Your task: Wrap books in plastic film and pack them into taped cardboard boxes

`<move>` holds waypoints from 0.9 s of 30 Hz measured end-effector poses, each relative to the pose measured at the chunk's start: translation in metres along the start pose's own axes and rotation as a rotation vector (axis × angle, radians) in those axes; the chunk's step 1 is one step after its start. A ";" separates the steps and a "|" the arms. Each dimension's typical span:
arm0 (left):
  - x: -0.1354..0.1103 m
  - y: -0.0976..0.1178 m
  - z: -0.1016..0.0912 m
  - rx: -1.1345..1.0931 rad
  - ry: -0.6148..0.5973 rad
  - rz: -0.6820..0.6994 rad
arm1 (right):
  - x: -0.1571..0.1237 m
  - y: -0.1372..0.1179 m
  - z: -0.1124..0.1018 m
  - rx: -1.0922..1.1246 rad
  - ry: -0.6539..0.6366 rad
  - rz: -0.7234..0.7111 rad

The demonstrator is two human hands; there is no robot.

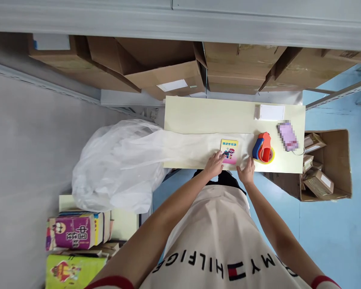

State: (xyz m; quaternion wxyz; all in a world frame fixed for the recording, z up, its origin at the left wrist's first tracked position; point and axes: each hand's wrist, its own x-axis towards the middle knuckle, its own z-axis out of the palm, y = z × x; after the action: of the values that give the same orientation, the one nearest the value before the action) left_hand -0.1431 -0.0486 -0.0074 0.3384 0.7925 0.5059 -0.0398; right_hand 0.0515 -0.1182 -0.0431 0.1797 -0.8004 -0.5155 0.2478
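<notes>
A small booklet (230, 149) with a yellow-to-pink cover and a cartoon figure lies on a long strip of white wrapping film (192, 145) across the table. My left hand (215, 165) rests at the booklet's lower left corner, with its fingers stretched onto the cover. At the table's front edge, right of the booklet, my right hand (246, 171) has its thumb and fingers around the wrinkled end of the film. An orange and blue tape dispenser (262, 147) with a roll of tape lies just beyond the right hand.
The film trails from a bulky pile (117, 168) left of the table (204, 114). White cards (270, 112) and a blurred purple object (288, 135) lie at the right. Cardboard boxes (165, 80) fill the back shelf. A carton (343, 168) of parcels stands right; books (74, 233) lower left.
</notes>
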 end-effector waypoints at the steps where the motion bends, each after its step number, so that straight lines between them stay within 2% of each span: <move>1: 0.000 0.000 -0.001 0.001 -0.007 -0.002 | 0.001 -0.002 0.000 0.013 -0.010 0.037; 5: 0.001 -0.001 -0.004 0.000 -0.036 -0.011 | 0.013 -0.016 -0.003 0.078 -0.104 0.297; 7: 0.001 -0.001 -0.006 -0.004 -0.037 -0.004 | 0.020 -0.023 -0.005 0.076 -0.141 0.375; 9: 0.001 -0.001 -0.008 -0.010 -0.032 0.006 | 0.024 -0.029 -0.005 0.058 -0.123 0.363; 11: 0.001 -0.002 -0.008 -0.025 -0.026 0.012 | 0.024 -0.035 -0.004 0.077 -0.091 0.289; 14: 0.001 -0.004 -0.005 -0.073 -0.022 0.013 | 0.020 -0.042 -0.005 0.246 -0.089 0.212; 16: 0.001 -0.006 -0.003 -0.103 -0.018 0.006 | 0.020 -0.044 -0.008 0.421 -0.119 0.254; 19: 0.002 -0.007 -0.002 -0.119 -0.015 0.002 | 0.025 -0.043 -0.017 0.592 -0.143 0.409; 21: 0.002 -0.008 -0.003 -0.111 -0.020 0.010 | 0.032 -0.042 -0.021 0.576 -0.193 0.463; 23: 0.003 -0.007 -0.005 -0.098 -0.025 0.020 | 0.039 -0.040 -0.022 0.526 -0.279 0.452; 25: 0.003 -0.007 -0.007 -0.090 -0.028 0.028 | 0.045 -0.038 -0.022 0.438 -0.306 0.376; 27: 0.003 -0.007 -0.007 -0.090 -0.031 0.023 | 0.048 -0.038 -0.022 0.340 -0.255 0.280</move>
State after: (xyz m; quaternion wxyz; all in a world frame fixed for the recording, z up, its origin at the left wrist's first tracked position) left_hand -0.1500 -0.0405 -0.0066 0.3819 0.7815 0.4927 -0.0257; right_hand 0.0528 -0.0594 -0.0150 0.2092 -0.7846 -0.3691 0.4521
